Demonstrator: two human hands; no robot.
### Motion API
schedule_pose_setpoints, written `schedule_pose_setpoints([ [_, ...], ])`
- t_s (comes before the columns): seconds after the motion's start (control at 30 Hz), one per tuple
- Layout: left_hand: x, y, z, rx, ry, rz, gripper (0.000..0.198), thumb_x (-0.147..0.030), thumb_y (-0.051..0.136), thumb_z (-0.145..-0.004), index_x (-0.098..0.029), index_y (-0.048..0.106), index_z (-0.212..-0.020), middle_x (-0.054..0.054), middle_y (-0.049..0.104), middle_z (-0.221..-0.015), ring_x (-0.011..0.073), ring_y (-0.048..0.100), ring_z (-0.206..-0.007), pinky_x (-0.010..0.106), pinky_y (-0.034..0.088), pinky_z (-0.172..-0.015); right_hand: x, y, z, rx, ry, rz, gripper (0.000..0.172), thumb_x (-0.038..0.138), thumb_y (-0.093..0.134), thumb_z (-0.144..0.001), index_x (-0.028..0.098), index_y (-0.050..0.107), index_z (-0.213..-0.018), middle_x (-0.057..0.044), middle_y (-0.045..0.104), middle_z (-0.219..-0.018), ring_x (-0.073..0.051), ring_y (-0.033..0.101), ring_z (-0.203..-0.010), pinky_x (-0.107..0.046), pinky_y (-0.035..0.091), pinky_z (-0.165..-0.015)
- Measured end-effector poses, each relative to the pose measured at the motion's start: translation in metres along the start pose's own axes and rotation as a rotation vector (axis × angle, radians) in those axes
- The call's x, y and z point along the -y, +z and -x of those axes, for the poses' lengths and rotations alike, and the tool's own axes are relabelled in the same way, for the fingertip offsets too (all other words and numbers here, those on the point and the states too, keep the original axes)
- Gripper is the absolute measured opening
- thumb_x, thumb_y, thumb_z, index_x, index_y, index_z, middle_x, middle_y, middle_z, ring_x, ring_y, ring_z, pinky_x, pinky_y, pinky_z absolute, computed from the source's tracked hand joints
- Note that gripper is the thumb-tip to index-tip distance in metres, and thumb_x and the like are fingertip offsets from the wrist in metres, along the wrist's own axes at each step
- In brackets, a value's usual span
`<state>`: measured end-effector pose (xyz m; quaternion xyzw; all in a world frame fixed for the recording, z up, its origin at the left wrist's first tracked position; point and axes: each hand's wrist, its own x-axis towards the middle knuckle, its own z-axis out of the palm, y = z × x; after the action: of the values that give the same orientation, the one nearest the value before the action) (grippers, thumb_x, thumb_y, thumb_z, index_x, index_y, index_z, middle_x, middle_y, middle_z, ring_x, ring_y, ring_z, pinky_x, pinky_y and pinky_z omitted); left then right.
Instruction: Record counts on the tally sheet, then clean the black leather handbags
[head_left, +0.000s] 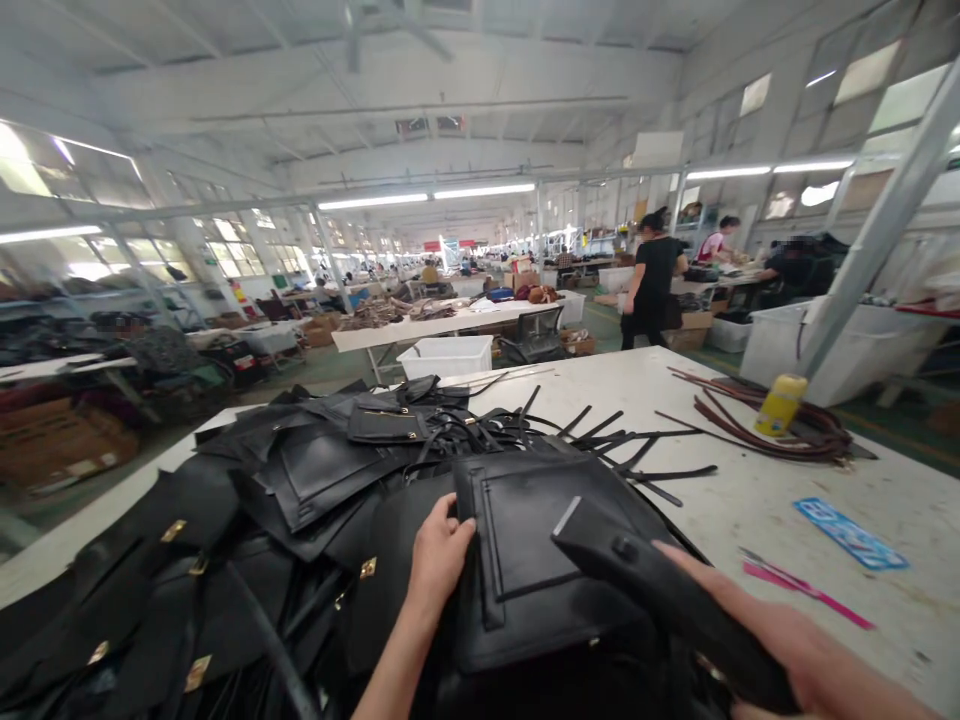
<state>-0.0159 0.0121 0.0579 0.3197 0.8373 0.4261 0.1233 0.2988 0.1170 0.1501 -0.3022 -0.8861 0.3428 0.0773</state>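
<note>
A black leather bag panel [525, 560] with a stitched pocket lies on top of a heap of black leather pieces [247, 530]. My left hand [437, 560] grips the panel's left edge, fingers curled round it. My right hand [795, 655] comes in from the lower right and holds a long black strap piece [660, 590] that lies slantwise over the panel. Several of the heaped pieces carry small gold clasps.
Loose black straps [622, 450] fan out on the white table [750, 500]. Brown straps [757, 420] and a yellow bottle [780, 403] lie at the right, with a blue card [850, 533] and pink tool [806, 588] nearer. A person in black [654, 290] stands beyond.
</note>
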Motion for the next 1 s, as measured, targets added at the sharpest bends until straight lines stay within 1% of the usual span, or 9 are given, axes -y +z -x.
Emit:
schedule_pose_setpoints([
  [0.1, 0.002, -0.015, -0.005, 0.031, 0.021, 0.044, 0.040, -0.027, 0.050, -0.073, -0.018, 0.052, -0.112, -0.008, 0.044, -0.048, 0.0157, 0.052, -0.054, 0.026, 0.038, -0.058, 0.057, 0.013, -0.015, 0.269, -0.027, -0.137, 0.080, 0.032, 0.059, -0.070, 0.026, 0.025, -0.142, -0.005, 0.061, -0.112, -0.028, 0.054, -0.108, -0.033, 0.041, -0.097],
  [0.23, 0.004, -0.010, 0.006, -0.040, 0.027, 0.066, 0.043, -0.026, 0.045, -0.078, -0.019, 0.045, -0.120, -0.007, 0.044, -0.051, 0.0157, 0.050, -0.059, 0.027, 0.034, -0.061, 0.086, 0.034, -0.025, 0.417, 0.025, -0.164, 0.069, 0.026, 0.057, -0.072, 0.029, 0.034, -0.138, -0.001, 0.064, -0.106, -0.022, 0.059, -0.101, -0.026, 0.044, -0.089],
  [0.33, 0.009, -0.003, 0.013, -0.050, 0.030, 0.109, 0.044, -0.026, 0.042, -0.080, -0.019, 0.042, -0.123, -0.007, 0.043, -0.052, 0.0158, 0.048, -0.059, 0.027, 0.033, -0.062, 0.087, 0.056, -0.037, 0.404, 0.026, -0.098, 0.072, 0.017, 0.056, -0.066, 0.030, 0.039, -0.135, -0.001, 0.062, -0.109, -0.020, 0.059, -0.100, -0.022, 0.044, -0.084],
  [0.4, 0.013, -0.003, 0.011, 0.003, 0.023, 0.154, 0.045, -0.024, 0.042, -0.079, -0.018, 0.042, -0.124, -0.007, 0.042, -0.051, 0.0156, 0.047, -0.058, 0.027, 0.033, -0.063, 0.085, 0.070, -0.049, 0.398, -0.009, -0.008, 0.077, 0.011, 0.052, -0.060, 0.031, 0.039, -0.134, -0.001, 0.063, -0.105, -0.020, 0.061, -0.094, -0.022, 0.046, -0.076],
  [0.47, 0.017, -0.007, 0.006, 0.050, 0.014, 0.193, 0.046, -0.023, 0.043, -0.078, -0.018, 0.043, -0.123, -0.007, 0.043, -0.052, 0.0153, 0.047, -0.057, 0.027, 0.034, -0.064, 0.085, 0.077, -0.059, 0.397, -0.068, 0.027, 0.084, 0.008, 0.049, -0.055, 0.031, 0.037, -0.134, -0.002, 0.062, -0.108, -0.021, 0.060, -0.095, -0.023, 0.046, -0.076],
  [0.63, 0.024, -0.013, -0.004, 0.094, 0.033, 0.248, 0.048, -0.027, 0.046, -0.077, -0.018, 0.041, -0.124, -0.008, 0.044, -0.051, 0.0144, 0.048, -0.054, 0.026, 0.036, -0.061, 0.096, 0.061, -0.058, 0.254, -0.121, -0.123, 0.088, 0.005, 0.042, -0.061, 0.026, 0.018, -0.143, -0.004, 0.050, -0.129, -0.017, 0.052, -0.110, -0.025, 0.040, -0.093],
  [0.73, 0.025, -0.010, -0.003, 0.098, 0.051, 0.265, 0.049, -0.029, 0.047, -0.077, -0.018, 0.041, -0.124, -0.009, 0.041, -0.050, 0.0133, 0.046, -0.052, 0.026, 0.036, -0.061, 0.104, 0.051, -0.049, 0.413, -0.017, 0.068, 0.088, 0.007, 0.045, -0.060, 0.030, 0.022, -0.141, -0.005, 0.047, -0.133, -0.022, 0.048, -0.117, -0.033, 0.037, -0.098],
  [0.83, 0.028, -0.007, -0.002, 0.104, 0.065, 0.292, 0.048, -0.028, 0.048, -0.077, -0.020, 0.041, -0.124, -0.009, 0.039, -0.050, 0.0121, 0.043, -0.051, 0.025, 0.035, -0.059, 0.108, 0.058, -0.052, 0.539, 0.041, 0.219, 0.093, 0.006, 0.047, -0.056, 0.031, 0.022, -0.141, -0.009, 0.046, -0.133, -0.028, 0.048, -0.116, -0.039, 0.039, -0.096],
  [1.0, 0.034, -0.012, -0.009, 0.145, 0.064, 0.365, 0.052, -0.029, 0.052, -0.075, -0.018, 0.040, -0.124, -0.010, 0.040, -0.048, 0.0112, 0.043, -0.048, 0.023, 0.035, -0.052, 0.110, 0.065, -0.060, 0.335, -0.189, -0.028, 0.092, 0.007, 0.048, -0.061, 0.033, 0.015, -0.142, -0.001, 0.045, -0.135, -0.020, 0.048, -0.117, -0.029, 0.039, -0.096],
])
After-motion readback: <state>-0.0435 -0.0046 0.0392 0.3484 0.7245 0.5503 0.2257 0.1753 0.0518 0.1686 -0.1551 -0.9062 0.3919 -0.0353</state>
